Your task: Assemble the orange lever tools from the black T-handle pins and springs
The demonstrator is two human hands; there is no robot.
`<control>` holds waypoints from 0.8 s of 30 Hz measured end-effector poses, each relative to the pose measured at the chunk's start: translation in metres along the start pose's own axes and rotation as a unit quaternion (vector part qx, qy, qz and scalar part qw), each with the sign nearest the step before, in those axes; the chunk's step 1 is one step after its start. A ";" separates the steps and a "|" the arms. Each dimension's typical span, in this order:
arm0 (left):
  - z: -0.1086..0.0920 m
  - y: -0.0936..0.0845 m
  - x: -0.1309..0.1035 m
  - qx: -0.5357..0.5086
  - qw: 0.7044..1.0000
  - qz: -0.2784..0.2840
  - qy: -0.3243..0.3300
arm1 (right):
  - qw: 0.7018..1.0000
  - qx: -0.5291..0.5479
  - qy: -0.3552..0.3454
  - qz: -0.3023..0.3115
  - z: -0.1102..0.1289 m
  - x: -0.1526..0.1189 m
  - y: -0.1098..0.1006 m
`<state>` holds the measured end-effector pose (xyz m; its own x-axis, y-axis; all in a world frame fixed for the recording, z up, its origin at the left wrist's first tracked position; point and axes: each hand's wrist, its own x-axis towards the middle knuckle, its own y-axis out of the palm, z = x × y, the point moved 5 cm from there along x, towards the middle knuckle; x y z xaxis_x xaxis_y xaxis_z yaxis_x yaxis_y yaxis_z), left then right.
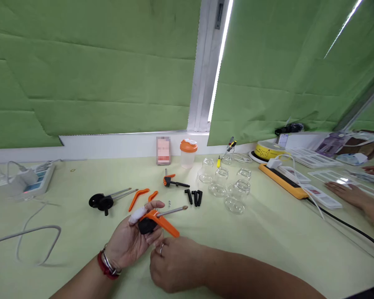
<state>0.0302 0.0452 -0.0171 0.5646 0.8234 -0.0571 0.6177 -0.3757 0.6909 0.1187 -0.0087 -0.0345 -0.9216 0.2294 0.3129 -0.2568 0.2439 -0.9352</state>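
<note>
My left hand (127, 243), one finger wrapped in white, is closed around a black round piece (147, 225) with a metal rod and an orange lever (163, 223). The rod points right. Just below the lever is my right hand (174, 263), its fingers pinched together at the left fingertips; what they hold is hidden. Beyond my hands lie two loose orange levers (138, 199) and some tiny metal bits (169, 203). To the left are two black round pieces with rods (105, 203). A similar orange-and-black assembly (170, 180) lies farther back, with short black pegs (195, 198) near it.
Several upturned glass vessels (218, 189) stand right of centre. Behind are an orange-lidded cup (188, 153), a phone (163, 150) and screwdrivers in a glass (230, 151). Power strips lie left (43, 180) and right (280, 181), with cords. Another person's hand (349, 194) rests at far right.
</note>
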 end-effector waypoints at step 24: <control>0.037 0.002 0.008 0.011 0.999 -0.029 -0.026 | 0.732 0.489 0.364 -0.305 -0.068 -0.024 -0.049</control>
<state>0.0565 0.0353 -0.0432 0.5545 0.8212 -0.1349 0.6621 -0.3371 0.6693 0.1729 0.0374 0.0156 -0.2411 0.8870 0.3939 -0.9692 -0.1993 -0.1443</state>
